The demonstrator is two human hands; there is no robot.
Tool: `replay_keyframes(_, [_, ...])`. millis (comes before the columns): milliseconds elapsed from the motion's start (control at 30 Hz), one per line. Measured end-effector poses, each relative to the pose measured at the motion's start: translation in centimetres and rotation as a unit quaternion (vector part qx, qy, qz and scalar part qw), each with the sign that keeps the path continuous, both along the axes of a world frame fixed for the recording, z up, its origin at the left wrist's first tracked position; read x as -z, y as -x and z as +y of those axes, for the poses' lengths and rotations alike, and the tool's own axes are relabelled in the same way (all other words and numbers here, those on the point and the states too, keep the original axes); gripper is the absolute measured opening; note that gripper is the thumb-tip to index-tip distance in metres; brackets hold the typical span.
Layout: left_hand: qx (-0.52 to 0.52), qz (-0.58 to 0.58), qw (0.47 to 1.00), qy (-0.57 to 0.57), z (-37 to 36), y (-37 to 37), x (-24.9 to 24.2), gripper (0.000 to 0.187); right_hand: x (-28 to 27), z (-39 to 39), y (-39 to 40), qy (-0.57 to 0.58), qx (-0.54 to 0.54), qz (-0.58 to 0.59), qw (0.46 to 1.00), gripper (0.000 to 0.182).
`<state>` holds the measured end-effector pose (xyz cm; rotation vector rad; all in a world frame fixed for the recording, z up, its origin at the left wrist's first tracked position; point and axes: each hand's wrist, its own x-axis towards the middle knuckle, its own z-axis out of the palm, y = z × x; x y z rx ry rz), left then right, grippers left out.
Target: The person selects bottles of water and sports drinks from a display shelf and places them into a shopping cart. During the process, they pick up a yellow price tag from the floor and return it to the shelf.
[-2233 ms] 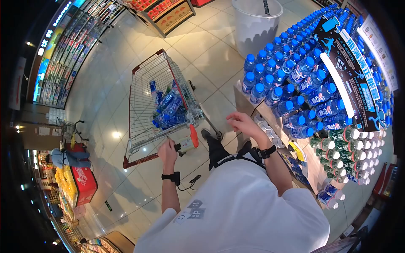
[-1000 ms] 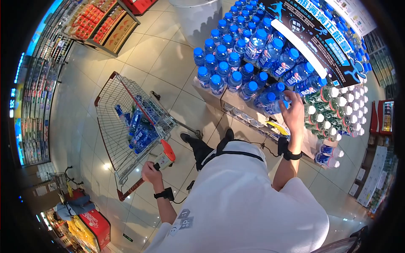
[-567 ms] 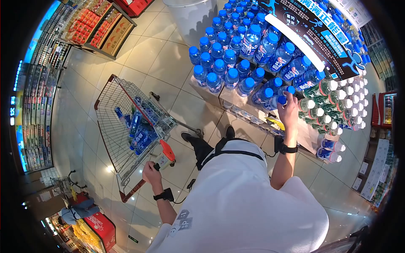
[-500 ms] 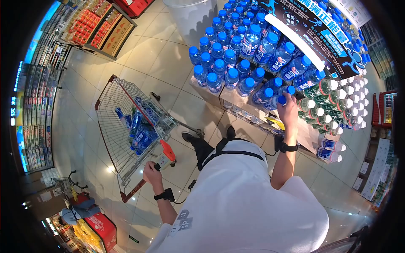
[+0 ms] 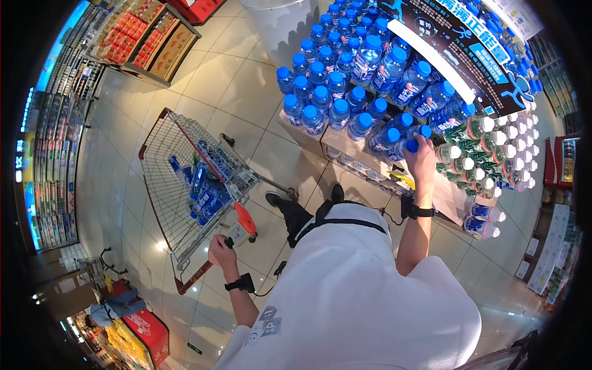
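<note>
My right hand [image 5: 422, 163] is closed around the top of a blue-capped drink bottle [image 5: 412, 147] at the near corner of a bottle display. More blue-capped bottles [image 5: 359, 125] stand in rows beside it, and white-capped bottles [image 5: 467, 164] are to its right. The lower part of the held bottle is hidden by my hand. On the left, my left hand [image 5: 222, 251] wraps around the handle [image 5: 198, 275] of a wire shopping cart [image 5: 161, 161]. Several blue drink bottles [image 5: 208, 202] lie in a heap inside the cart.
A printed sign board [image 5: 459, 52] leans over the bottle display. A white bin [image 5: 280, 28] stands behind it. A snack stand [image 5: 145, 46] and long shelves [image 5: 55, 160] line the left. A person [image 5: 114, 307] is beside a red stand [image 5: 148, 330] at lower left.
</note>
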<state>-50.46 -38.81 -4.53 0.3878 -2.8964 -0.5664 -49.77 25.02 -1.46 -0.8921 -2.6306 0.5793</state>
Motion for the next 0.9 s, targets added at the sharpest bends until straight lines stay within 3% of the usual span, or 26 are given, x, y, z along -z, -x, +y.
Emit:
replay_keyframes(267, [-0.012,-0.012,1.000,0.011,0.3,0.1,-0.3,0.032,-1.4,0.3,-0.8,0.032,0.022,-0.021,0.999,0.041])
replay_keyframes(667, [-0.047,-0.108,0.993,0.010,-0.3,0.8,-1.0,0.029,-1.5,0.1,-3.6,0.016,-0.032,0.104,0.994,0.040])
replay_keyframes(800, [-0.041,-0.142,0.989,-0.019,-1.0,1.5,-1.7,0.028,-7.1,-0.5,-4.2,-0.005,-0.077,0.084,0.993,0.039])
replay_keyframes(900, [-0.023,-0.153,0.984,-0.084,-2.3,1.7,-0.5,0.025,-10.9,-0.4,-4.8,0.037,-0.104,0.136,0.985,0.037])
